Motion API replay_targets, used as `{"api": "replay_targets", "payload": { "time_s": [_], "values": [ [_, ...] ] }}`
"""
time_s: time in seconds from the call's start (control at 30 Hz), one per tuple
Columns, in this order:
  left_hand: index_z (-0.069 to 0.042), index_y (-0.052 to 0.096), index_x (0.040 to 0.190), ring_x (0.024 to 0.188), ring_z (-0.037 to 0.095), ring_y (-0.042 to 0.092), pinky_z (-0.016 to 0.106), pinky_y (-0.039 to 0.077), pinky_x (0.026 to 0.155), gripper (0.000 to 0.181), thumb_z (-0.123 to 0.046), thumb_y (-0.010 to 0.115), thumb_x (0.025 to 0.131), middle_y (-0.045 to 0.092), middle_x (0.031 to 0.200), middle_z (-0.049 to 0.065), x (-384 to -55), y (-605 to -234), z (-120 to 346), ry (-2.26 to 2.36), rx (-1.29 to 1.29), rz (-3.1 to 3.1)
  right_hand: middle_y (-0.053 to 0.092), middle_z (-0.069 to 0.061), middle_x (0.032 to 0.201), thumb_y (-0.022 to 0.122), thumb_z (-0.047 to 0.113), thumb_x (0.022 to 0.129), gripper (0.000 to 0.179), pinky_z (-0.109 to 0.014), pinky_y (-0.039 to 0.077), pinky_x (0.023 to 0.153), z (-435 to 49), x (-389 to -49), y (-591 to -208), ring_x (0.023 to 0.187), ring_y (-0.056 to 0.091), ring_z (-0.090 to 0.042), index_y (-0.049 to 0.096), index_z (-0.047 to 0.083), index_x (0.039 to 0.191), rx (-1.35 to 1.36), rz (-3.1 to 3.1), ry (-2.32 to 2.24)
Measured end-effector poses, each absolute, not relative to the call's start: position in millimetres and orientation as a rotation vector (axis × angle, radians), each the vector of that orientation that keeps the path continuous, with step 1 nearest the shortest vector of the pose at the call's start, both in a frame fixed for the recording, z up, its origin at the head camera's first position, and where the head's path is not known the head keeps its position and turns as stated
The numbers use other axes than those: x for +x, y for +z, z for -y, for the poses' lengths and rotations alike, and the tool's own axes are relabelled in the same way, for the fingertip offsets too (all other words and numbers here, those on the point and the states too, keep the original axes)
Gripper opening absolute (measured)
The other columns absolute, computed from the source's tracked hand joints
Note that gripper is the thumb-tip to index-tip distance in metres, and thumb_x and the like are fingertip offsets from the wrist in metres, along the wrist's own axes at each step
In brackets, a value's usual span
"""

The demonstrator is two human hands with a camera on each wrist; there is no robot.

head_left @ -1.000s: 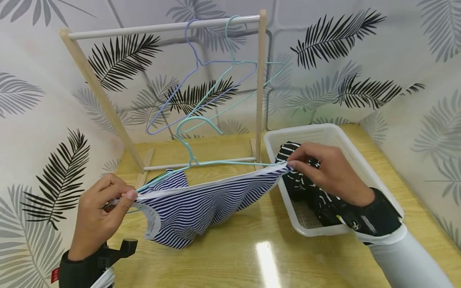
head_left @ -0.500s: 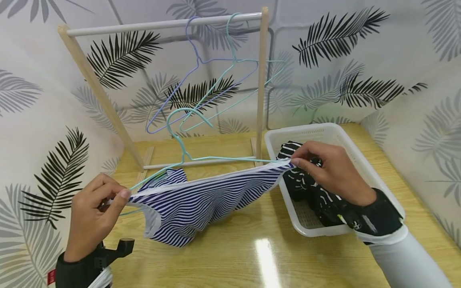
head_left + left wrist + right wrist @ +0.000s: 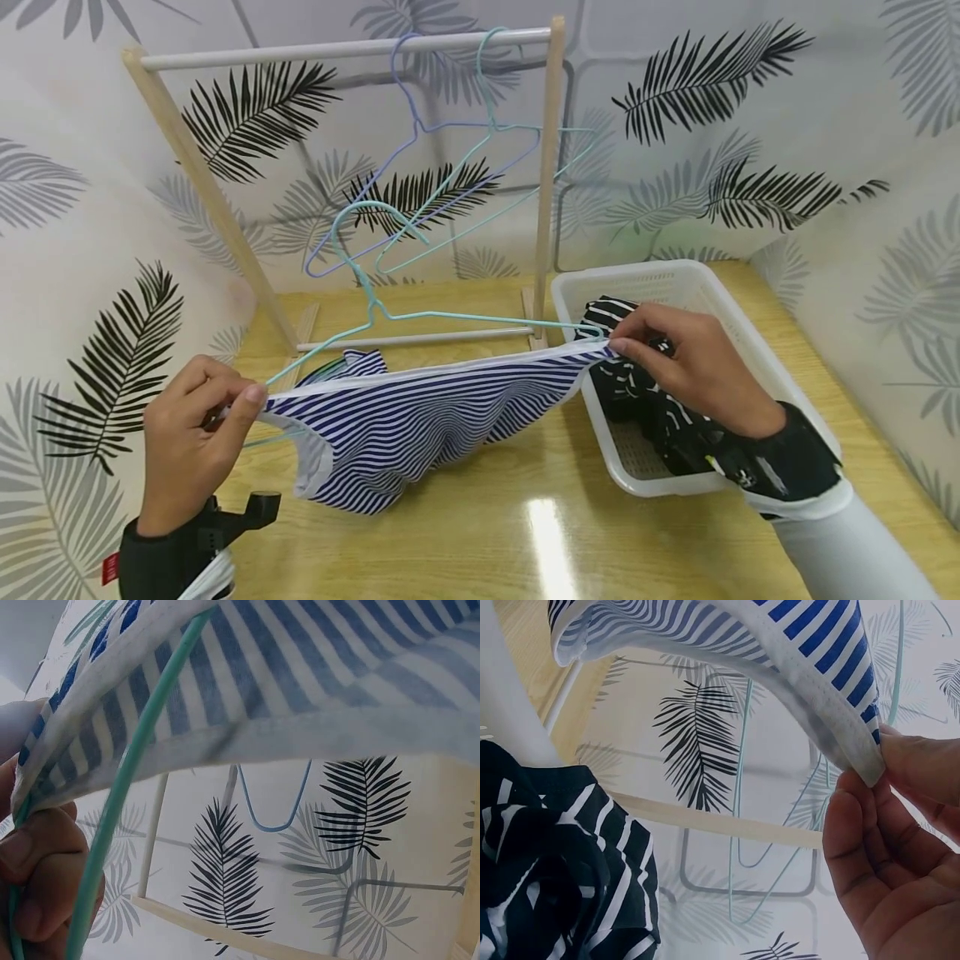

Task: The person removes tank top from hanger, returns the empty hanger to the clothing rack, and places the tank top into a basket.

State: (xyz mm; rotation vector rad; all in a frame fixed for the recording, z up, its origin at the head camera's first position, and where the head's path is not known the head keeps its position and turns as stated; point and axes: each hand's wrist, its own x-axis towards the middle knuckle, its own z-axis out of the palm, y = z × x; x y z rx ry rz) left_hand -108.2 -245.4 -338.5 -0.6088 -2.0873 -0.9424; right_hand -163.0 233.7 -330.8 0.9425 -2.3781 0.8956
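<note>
A blue-and-white striped top (image 3: 442, 417) with white trim is stretched between both hands over the table. My left hand (image 3: 193, 442) pinches its left corner between thumb and fingers. Along with the cloth it grips the end of a turquoise hanger (image 3: 480, 318); in the left wrist view the hanger's lower bar (image 3: 137, 757) passes beside the fingers. The hanger's curved right end shows just above the white trim, close to my right hand (image 3: 690, 371). That hand pinches the top's right corner, the trim (image 3: 855, 754) caught between thumb and fingertips in the right wrist view.
Behind the top stands a wooden rack with a white rail (image 3: 300, 56). On it hang a purple hanger (image 3: 397, 154) and another turquoise hanger (image 3: 450, 173). A white basket (image 3: 622, 467) with black-and-white striped clothes (image 3: 622, 387) sits on the table (image 3: 420, 558) at right.
My left hand has shifted left, and the hanger's hook has risen leftward. The hanger's right end, earlier at the right fingertips, now shows above the trim. The right hand has barely moved.
</note>
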Motion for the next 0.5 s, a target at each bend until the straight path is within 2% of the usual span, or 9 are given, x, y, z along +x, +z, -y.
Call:
{"api": "replay_targets", "payload": {
  "time_s": [0.27, 0.5],
  "values": [
    [-0.001, 0.069, 0.073, 0.062, -0.001, 0.037, 0.014, 0.03, 0.053, 0.016, -0.007, 0.068, 0.088, 0.051, 0.078, 0.006, -111.9, -346.8, 251.2, -0.928, -0.541, 2.082, 0.061, 0.012, 0.083, 0.074, 0.0, 0.081, 0.022, -0.017, 0.038, 0.06, -231.1, -161.1, -333.9, 0.069, 0.049, -0.002, 0.066, 0.019, 0.09, 0.956, 2.376, 0.916],
    [0.003, 0.067, 0.073, 0.06, 0.0, 0.037, 0.014, 0.028, 0.053, 0.016, -0.004, 0.065, 0.088, 0.05, 0.075, 0.003, -115.3, -348.5, 251.3, -0.972, -0.481, 2.038, 0.059, 0.012, 0.079, 0.074, 0.002, 0.082, 0.02, -0.018, 0.037, 0.058, -226.4, -160.4, -337.4, 0.065, 0.047, -0.004, 0.065, 0.019, 0.088, 0.944, 2.418, 0.897]
  ]
}}
